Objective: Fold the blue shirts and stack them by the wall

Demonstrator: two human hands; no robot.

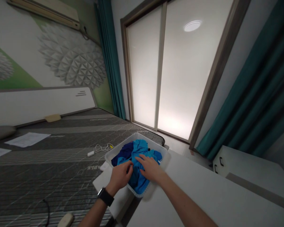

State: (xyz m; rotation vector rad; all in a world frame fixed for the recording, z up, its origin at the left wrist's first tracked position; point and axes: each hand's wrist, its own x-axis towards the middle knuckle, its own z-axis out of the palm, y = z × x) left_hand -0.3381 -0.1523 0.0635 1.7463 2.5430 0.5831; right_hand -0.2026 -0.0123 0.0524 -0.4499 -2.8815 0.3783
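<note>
A white plastic basket [161, 148] holds crumpled clothes: a bright blue garment [140, 146] with a small white print at its right end, and a dark navy cloth [124, 153] at the left. My left hand [121, 174], with a black watch on the wrist, is over the basket's near left side. Its fingers are curled closed at the blue garment, and the fingertips are partly hidden. My right hand [150, 167] lies on top of the same garment, fingers spread and pressing lightly on the fabric.
The basket rests on a white tabletop [180, 189] beside a grey striped mattress [68, 167]. On the mattress are a white cable [104, 148], paper sheets [27, 139] and a beige object [65, 219]. A white cabinet [248, 167] stands right; frosted sliding doors [180, 78] are ahead.
</note>
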